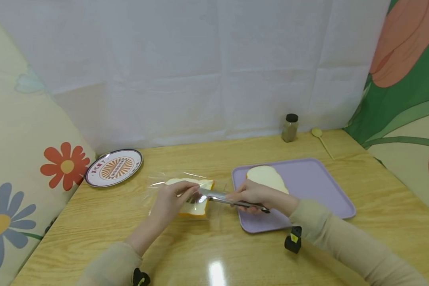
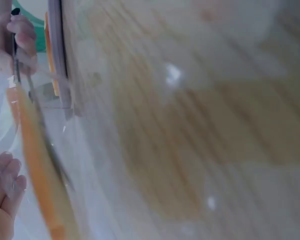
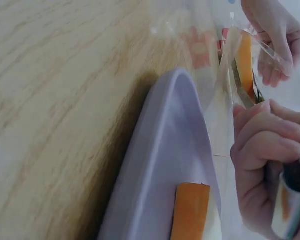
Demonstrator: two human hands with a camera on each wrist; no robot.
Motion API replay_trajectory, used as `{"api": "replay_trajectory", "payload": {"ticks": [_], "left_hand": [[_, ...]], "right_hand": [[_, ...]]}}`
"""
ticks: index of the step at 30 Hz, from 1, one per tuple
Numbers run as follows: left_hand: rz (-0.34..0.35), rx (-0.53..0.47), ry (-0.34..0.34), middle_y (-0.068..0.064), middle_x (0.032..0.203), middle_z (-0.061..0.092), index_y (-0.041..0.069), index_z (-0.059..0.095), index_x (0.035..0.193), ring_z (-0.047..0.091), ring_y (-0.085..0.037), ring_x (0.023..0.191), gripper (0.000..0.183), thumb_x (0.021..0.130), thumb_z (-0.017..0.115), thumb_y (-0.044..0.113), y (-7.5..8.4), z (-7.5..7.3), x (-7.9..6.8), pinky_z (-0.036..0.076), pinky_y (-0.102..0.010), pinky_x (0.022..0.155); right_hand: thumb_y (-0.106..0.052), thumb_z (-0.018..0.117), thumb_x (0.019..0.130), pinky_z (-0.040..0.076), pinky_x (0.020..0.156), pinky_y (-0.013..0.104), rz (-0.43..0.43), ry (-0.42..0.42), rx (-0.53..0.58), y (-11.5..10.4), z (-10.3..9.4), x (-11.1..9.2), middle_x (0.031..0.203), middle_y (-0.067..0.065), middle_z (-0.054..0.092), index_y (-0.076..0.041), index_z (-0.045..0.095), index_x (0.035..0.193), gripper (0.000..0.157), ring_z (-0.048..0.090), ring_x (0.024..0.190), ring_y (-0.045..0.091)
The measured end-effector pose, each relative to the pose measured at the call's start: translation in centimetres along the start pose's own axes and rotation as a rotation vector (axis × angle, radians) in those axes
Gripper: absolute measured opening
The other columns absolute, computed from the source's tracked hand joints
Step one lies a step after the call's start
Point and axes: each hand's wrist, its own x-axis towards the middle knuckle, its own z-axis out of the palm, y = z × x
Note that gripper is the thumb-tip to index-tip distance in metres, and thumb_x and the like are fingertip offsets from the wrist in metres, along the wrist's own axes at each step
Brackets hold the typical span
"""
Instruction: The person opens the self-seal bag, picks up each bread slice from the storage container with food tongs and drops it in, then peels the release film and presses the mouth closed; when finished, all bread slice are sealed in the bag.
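Observation:
My right hand [image 1: 252,195] grips a pair of metal tongs [image 1: 218,196] with a dark handle end, pointing left. The tongs' tips are at a slice of bread [image 1: 199,209] with an orange-brown crust, inside a clear plastic bag [image 1: 155,184]. In the left wrist view, tong arms lie along the bread slice [image 2: 37,165]. My left hand [image 1: 169,200] pinches the bag's film above the slice, thumb against fingers. Another bread slice [image 1: 266,176] lies on a purple tray [image 1: 314,182], partly hidden behind my right hand.
A round plate [image 1: 96,180] with a printed sunburst stands at the table's back left. A small jar [image 1: 290,129] with a black lid and a yellow spoon [image 1: 317,132] are at the back right. A white cloth [image 1: 164,71] hangs behind the wooden table [image 1: 186,254].

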Motion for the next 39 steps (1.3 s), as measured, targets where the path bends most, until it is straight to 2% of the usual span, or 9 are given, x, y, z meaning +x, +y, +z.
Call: {"api": "replay_trajectory", "payload": {"ticks": [5, 9, 16, 20, 25, 31, 34, 37, 39], "left_hand": [[0.053, 0.078, 0.05, -0.007, 0.073, 0.073, 0.004, 0.074, 0.082, 0.051, 0.001, 0.057, 0.007, 0.076, 0.074, 0.001, 0.2, -0.1, 0.2, 0.04, -0.01, 0.05], [0.067, 0.079, 0.03, -0.007, 0.073, 0.073, 0.004, 0.074, 0.082, 0.047, 0.002, 0.054, 0.007, 0.076, 0.075, 0.002, 0.1, -0.1, 0.3, 0.038, -0.01, 0.047], [-0.053, 0.067, -0.145, -0.004, 0.083, 0.074, 0.007, 0.075, 0.089, 0.058, -0.002, 0.064, 0.01, 0.079, 0.072, 0.004, -0.1, -0.6, 0.5, 0.047, -0.016, 0.053], [-0.089, 0.014, -0.209, -0.005, 0.084, 0.074, 0.006, 0.075, 0.09, 0.062, -0.005, 0.067, 0.01, 0.082, 0.069, 0.005, 0.1, -0.8, 0.6, 0.049, -0.017, 0.055], [-0.012, 0.035, -0.135, -0.003, 0.076, 0.072, 0.006, 0.074, 0.087, 0.05, 0.001, 0.056, 0.008, 0.08, 0.071, 0.004, 0.3, -0.6, 0.5, 0.043, -0.017, 0.048], [0.074, 0.122, -0.005, -0.006, 0.079, 0.074, 0.005, 0.074, 0.086, 0.062, -0.007, 0.061, 0.009, 0.077, 0.073, 0.002, 0.3, -0.3, 0.7, 0.051, -0.02, 0.054], [0.095, 0.137, 0.036, -0.008, 0.078, 0.074, 0.003, 0.074, 0.085, 0.06, -0.007, 0.058, 0.01, 0.076, 0.073, 0.0, 0.3, -0.3, 0.8, 0.049, -0.02, 0.052], [0.073, 0.129, 0.028, -0.008, 0.079, 0.074, 0.004, 0.074, 0.085, 0.062, -0.008, 0.06, 0.01, 0.076, 0.073, 0.0, 0.4, -0.2, 0.7, 0.051, -0.02, 0.054], [0.036, 0.115, -0.021, -0.006, 0.078, 0.073, 0.004, 0.074, 0.085, 0.062, -0.009, 0.063, 0.008, 0.077, 0.073, 0.001, 0.6, -0.1, 0.6, 0.052, -0.02, 0.055]], "right_hand": [[-0.035, 0.06, 0.092, 0.029, 0.031, 0.021, -0.005, 0.089, -0.148, 0.0, 0.3, -0.2, 0.044, -0.001, 0.046, 0.001, 0.06, 0.066, 0.045, 0.035, 0.033, 0.008], [-0.035, 0.06, 0.092, 0.03, 0.032, 0.021, -0.011, 0.094, -0.16, 0.3, 0.2, -0.3, 0.043, -0.002, 0.046, 0.001, 0.059, 0.064, 0.045, 0.036, 0.033, 0.008], [-0.032, 0.058, 0.093, 0.029, 0.033, 0.02, 0.018, -0.017, 0.033, 0.6, -0.8, -0.4, 0.049, 0.0, 0.049, 0.004, 0.067, 0.086, 0.038, 0.033, 0.035, 0.008], [-0.032, 0.058, 0.093, 0.029, 0.033, 0.02, 0.023, -0.023, 0.045, 0.7, -1.2, -0.4, 0.049, 0.0, 0.049, 0.003, 0.068, 0.087, 0.037, 0.034, 0.035, 0.007], [-0.035, 0.06, 0.091, 0.03, 0.034, 0.02, -0.012, 0.032, -0.088, 0.3, -1.2, -0.6, 0.048, 0.0, 0.05, 0.0, 0.07, 0.081, 0.037, 0.036, 0.035, 0.009], [-0.035, 0.06, 0.092, 0.031, 0.033, 0.02, -0.069, 0.055, -0.235, 0.4, -1.4, -0.6, 0.044, -0.001, 0.049, -0.003, 0.07, 0.076, 0.037, 0.037, 0.033, 0.008], [-0.033, 0.06, 0.092, 0.03, 0.033, 0.019, -0.123, 0.055, -0.301, 0.3, -1.5, -0.7, 0.043, -0.002, 0.048, -0.002, 0.069, 0.074, 0.038, 0.036, 0.033, 0.007], [-0.033, 0.06, 0.092, 0.029, 0.033, 0.019, -0.169, 0.061, -0.344, 0.0, -1.5, -0.9, 0.043, -0.002, 0.048, -0.002, 0.069, 0.073, 0.037, 0.036, 0.033, 0.006], [-0.032, 0.061, 0.092, 0.028, 0.033, 0.018, -0.195, 0.072, -0.368, -0.2, -1.4, -1.1, 0.043, -0.002, 0.047, -0.002, 0.068, 0.071, 0.037, 0.035, 0.032, 0.006]]}}
